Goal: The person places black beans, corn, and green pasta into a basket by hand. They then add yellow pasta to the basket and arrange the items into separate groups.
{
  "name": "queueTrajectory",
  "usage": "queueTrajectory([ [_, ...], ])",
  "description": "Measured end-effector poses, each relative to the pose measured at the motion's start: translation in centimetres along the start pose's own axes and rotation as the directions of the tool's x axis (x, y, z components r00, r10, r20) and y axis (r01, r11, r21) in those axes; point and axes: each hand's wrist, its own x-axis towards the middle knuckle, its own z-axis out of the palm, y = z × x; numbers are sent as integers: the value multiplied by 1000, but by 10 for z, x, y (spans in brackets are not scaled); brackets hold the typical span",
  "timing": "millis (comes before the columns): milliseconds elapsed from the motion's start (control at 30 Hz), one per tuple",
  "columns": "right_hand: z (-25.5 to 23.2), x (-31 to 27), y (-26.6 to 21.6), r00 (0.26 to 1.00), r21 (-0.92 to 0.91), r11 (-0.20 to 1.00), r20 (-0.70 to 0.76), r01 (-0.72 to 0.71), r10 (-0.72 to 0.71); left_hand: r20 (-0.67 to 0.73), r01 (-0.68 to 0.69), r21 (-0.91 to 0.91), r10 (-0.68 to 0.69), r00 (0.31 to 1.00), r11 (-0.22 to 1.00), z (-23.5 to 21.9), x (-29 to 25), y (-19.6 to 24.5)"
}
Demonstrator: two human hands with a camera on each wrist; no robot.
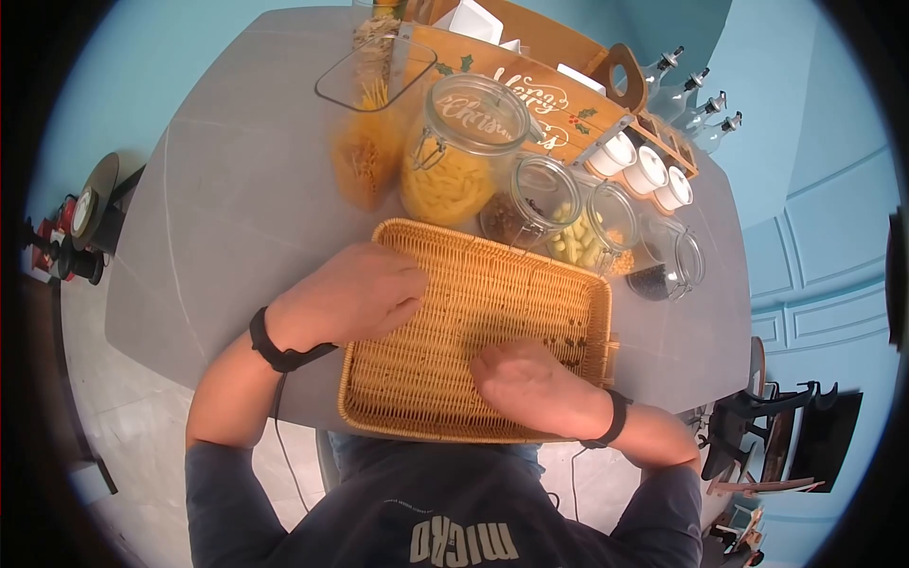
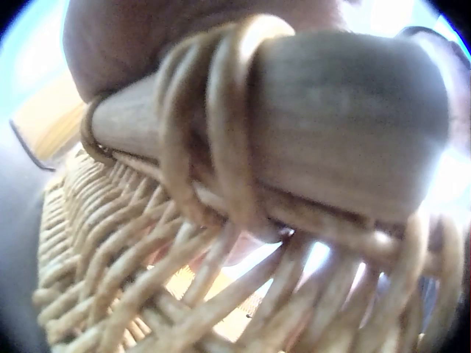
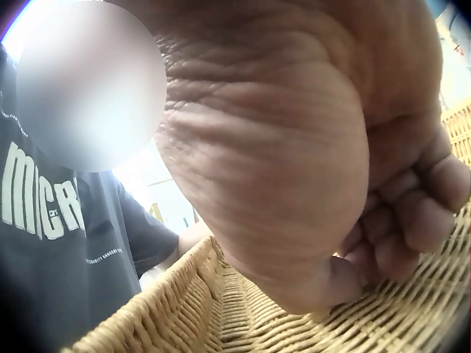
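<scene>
A rectangular wicker basket (image 1: pixel 454 431) lies on the grey table, small dark pieces (image 1: pixel 573 343) scattered at its right side. My left hand (image 1: pixel 355 289) reaches over the basket's left rim, fingers bent downward inside; what they hold, if anything, is hidden. A wooden handle (image 2: pixel 346 118) bound with wicker fills the left wrist view, part of my left hand (image 2: pixel 147 37) behind it. Low inside the basket's right half is my right hand (image 1: pixel 530 383). In the right wrist view my right hand (image 3: pixel 272 147) has curled fingers (image 3: pixel 427 220) near the woven floor (image 3: pixel 397 316), nothing visible in them.
Beyond the basket stand a tall pasta container (image 1: pixel 365 156), a large jar of pasta (image 1: pixel 450 185) and smaller jars, one with dark contents (image 1: pixel 649 282). Behind are a wooden crate (image 1: pixel 473 57), white cups (image 1: pixel 647 170) and glass bottles (image 1: pixel 705 109). A cable (image 1: pixel 279 431) hangs below the table's edge.
</scene>
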Motion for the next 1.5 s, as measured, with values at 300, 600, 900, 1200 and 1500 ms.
queueTrajectory([
  [300,-5,-3,-5,998,-62,997,55,36,-32,13,12,10,-12,1000,1000,0,0,1],
  [600,-2,-3,4,997,26,997,-34,68,-67,23,15,-1,-15,1000,1000,-1,0,1],
  [900,-13,-10,14,999,99,995,-25,-25,28,1,-4,-17,4,1000,1000,0,1,1],
  [1200,-116,-87,112,582,117,692,-453,-712,675,4,8,-23,-8,1000,1000,-1,3,3],
  [1500,-104,-104,157,481,185,645,-523,-741,703,6,16,-28,-16,1000,999,-2,2,4],
])
